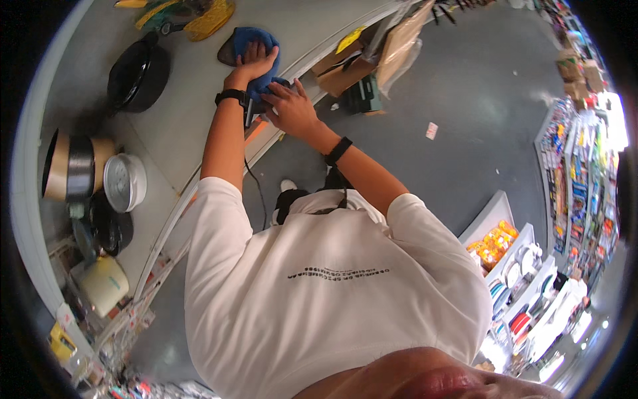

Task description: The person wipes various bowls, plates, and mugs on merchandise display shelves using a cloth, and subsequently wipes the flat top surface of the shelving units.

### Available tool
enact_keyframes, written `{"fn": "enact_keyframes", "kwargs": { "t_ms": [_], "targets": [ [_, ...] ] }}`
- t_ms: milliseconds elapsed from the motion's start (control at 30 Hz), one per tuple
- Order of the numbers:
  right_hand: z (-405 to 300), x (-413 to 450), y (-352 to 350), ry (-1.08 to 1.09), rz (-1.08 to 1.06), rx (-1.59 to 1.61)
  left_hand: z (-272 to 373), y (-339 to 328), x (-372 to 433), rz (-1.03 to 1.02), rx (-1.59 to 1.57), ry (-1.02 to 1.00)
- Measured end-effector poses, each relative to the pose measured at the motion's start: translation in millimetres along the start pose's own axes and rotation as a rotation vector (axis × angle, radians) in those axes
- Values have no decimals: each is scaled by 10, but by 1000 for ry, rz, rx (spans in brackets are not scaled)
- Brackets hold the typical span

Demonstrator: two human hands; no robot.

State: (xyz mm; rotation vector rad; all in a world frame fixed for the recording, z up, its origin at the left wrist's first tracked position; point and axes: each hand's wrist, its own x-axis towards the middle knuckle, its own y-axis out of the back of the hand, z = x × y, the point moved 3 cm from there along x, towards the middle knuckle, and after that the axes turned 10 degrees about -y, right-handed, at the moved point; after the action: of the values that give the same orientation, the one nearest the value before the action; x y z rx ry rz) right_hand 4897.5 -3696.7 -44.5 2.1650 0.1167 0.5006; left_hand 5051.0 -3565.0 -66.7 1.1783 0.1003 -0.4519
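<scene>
My left hand lies on a blue cloth, its fingers pressed into the fabric. Beneath the cloth is a dark, smooth item, perhaps cookware; most of it is covered, so its kind is unclear. At the near end of the cloth, my right hand has its fingers on the edge of this dark item, close to the shelf's front rim. Both rest over a pale shelf. A black lidded pot stands on the shelf, left of my left hand.
Farther left are a tan-and-black pot, a white metal steamer pot and a cream pot. Yellow mesh lies beyond the cloth. Cardboard boxes stand on the grey floor; a black cable hangs below the shelf.
</scene>
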Motion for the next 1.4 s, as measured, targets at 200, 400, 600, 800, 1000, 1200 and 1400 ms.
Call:
{"fn": "enact_keyframes", "kwargs": {
  "t_ms": [200, 400, 600, 800, 1000, 1200, 1400],
  "targets": [
    [-67, 71, 57, -196, -15, -16, 222, -87, -145, -28, -144, -189],
    [-350, -37, -37, -253, 35, -66, -29, -222, -859, 282, -310, -279],
    [-576, -264, -517, -104, 162, -237, -576, -452, -2130, 337, -57, -242],
    [-1005, -365, -755, -104, -67, -344, -909, -571, -3579, 245, -14, -136],
    [-1965, -828, -878, 112, -237, -92, -1415, -716, -4098, 434, 50, 108],
    [-2041, -1019, -1315, 240, -221, 3, -1429, -539, -3711, 265, 277, 259],
    [-1380, -710, -1146, 55, -242, -132, -855, -596, -2973, 505, 509, 112]
  ]
}}
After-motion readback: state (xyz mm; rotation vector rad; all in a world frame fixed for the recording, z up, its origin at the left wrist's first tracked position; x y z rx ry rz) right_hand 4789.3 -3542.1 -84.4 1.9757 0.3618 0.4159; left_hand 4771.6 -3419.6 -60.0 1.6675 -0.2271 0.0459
